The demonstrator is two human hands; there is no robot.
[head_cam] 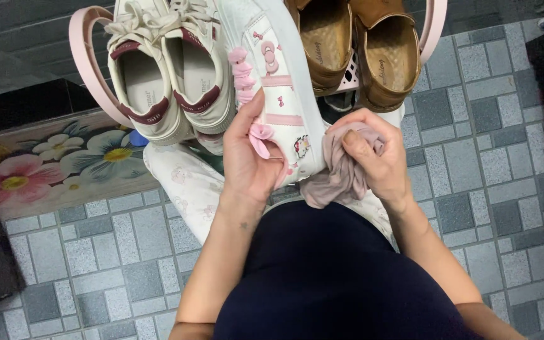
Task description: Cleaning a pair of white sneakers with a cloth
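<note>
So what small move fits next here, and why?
Probably press the pinkish cloth onto the white shoe's side and wipe: the left hand grips the shoe, and the right hand holds the bunched cloth against its edge.

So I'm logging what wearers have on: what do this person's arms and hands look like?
Both forearms are bare, no sleeves in view. The left hand and right hand wear no gloves, rings or watch that I can see. A small dark mark sits on the left wrist. Nails are short.

No packages, signs or screens are seen; small printed labels are borne by the shoe insoles (199,75).
</note>
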